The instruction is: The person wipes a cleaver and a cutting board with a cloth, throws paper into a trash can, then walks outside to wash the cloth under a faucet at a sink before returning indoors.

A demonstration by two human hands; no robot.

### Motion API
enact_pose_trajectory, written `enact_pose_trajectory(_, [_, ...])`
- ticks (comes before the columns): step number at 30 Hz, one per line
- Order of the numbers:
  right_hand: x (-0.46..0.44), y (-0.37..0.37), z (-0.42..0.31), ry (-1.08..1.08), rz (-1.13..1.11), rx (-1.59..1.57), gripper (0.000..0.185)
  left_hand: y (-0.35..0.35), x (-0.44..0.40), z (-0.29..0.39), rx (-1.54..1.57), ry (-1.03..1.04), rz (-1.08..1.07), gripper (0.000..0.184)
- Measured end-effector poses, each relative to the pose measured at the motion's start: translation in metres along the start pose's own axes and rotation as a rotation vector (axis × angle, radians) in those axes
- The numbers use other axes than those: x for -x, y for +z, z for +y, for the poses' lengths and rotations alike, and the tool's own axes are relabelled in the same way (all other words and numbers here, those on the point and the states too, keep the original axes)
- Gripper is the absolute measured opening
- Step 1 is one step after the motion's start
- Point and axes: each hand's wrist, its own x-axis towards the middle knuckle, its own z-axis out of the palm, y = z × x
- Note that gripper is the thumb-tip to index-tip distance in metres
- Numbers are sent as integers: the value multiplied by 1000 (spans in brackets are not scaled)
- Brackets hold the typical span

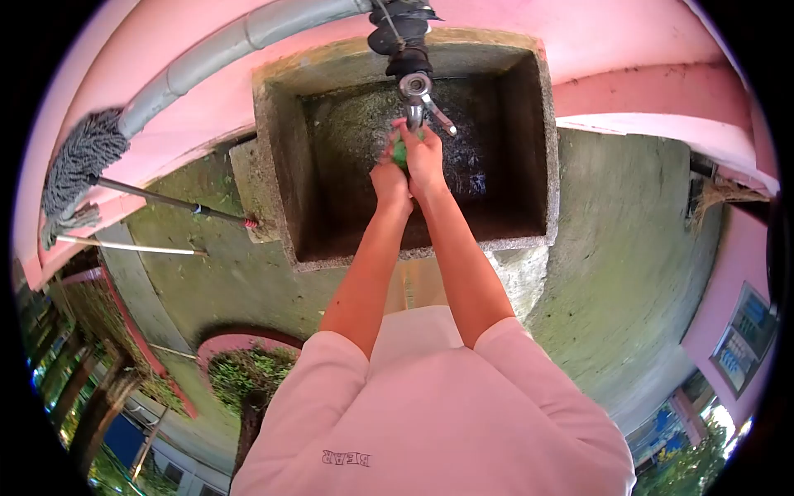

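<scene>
Both hands meet under a metal faucet (414,99) over a concrete sink (549,165). A small green object (400,155), its kind hard to make out, shows between them. My right hand (425,159) is closed around its right side, with the fingertips just below the spout. My left hand (389,180) presses against its left and lower side, and its fingers look blurred. The two palms touch near the wrists. Most of the green object is hidden by the fingers. Wet, shiny patches show on the basin floor.
The faucet lever (441,116) sticks out right of the spout. A grey pipe (240,37) runs along the pink wall. A grey mop head (83,165) hangs at left, with a dark pole (169,201) reaching toward the sink. A potted shrub (248,376) stands lower left.
</scene>
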Motion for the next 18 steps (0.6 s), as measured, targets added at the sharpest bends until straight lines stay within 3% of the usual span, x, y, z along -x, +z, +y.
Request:
enact_pose_trajectory(4, [-10, 11, 0, 103, 217, 52, 11, -14, -16, -19, -5, 122, 45, 36])
enact_pose_trajectory(6, [-18, 5, 2, 159, 245, -17, 15, -23, -18, -21, -399, 254, 12, 36])
enact_pose_trajectory(7, [-24, 0, 3, 212, 277, -96, 20, -25, -20, -24, -389, 255, 17, 36])
enact_pose_trajectory(9, [-30, -15, 1, 358, 169, -277, 29, -30, -24, -30, -504, 535, -94, 35])
enact_pose_trajectory(10, [-31, -20, -1, 364, 111, -315, 31, -33, -22, -28, -496, 533, -84, 35])
enact_pose_trajectory(12, [-30, -27, -8, 346, 47, -279, 30, -33, -3, -4, -429, 233, -271, 31])
enact_pose_trajectory(15, [-12, -31, -38, 235, -164, -64, 11, -39, -1, 22, -358, 220, -344, 31])
enact_pose_trajectory(16, [-13, -42, -43, 218, -238, 109, 14, -45, -4, 34, -357, 223, -400, 35])
enact_pose_trajectory(17, [-11, -43, -48, 219, -240, 116, 14, -50, -11, 39, -452, 372, -399, 34])
enact_pose_trajectory(18, [-6, -41, -54, 206, -327, 286, 19, -50, -9, 52, -460, 258, -415, 33])
